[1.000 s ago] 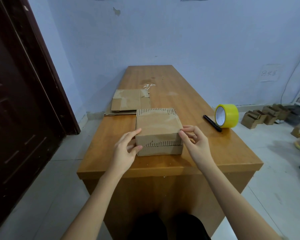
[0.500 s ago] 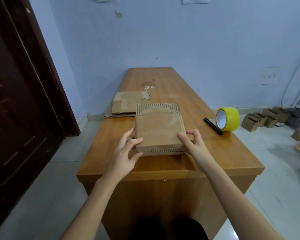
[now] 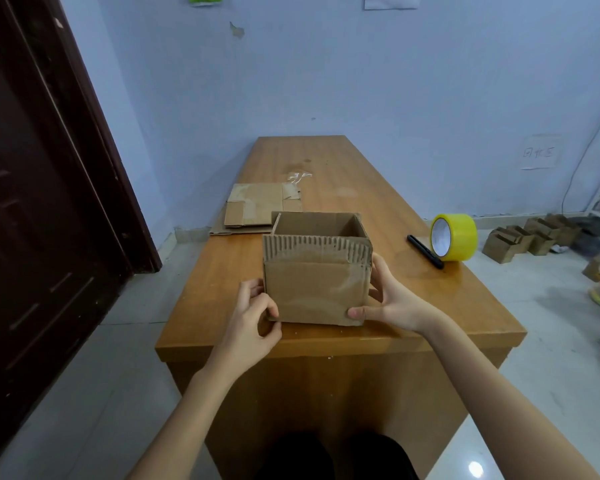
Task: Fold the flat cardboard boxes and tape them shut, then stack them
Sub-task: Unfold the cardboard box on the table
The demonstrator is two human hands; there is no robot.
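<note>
head view shows me the cardboard box [image 3: 316, 289] now standing upright near the front edge of the wooden surface [image 3: 361, 188], its open top facing up so i can see inside; half a second ago it lay tipped with a broad panel facing me, and a second ago it sat lower and flatter. my left hand [image 3: 253, 317] has moved to the lower left corner of the box, thumb and fingers pinching the bottom edge there. my right hand [image 3: 388, 299] has wrapped the right side, thumb pressed on the front face near the lower right corner, fingers curled behind the side wall; so both grips are clenched on the box. the near wall shows a strip of torn corrugation along its top edge. the flat cardboard boxes [image 3: 260, 213] lie in the same spot behind it, at the left edge of the surface. the yellow tape roll [image 3: 453, 242] stands on edge at the right side as before, with the black marker [image 3: 425, 251] just beside it, touching or nearly so. small folded boxes [image 3: 530, 237] sit on the floor by the wall
</note>
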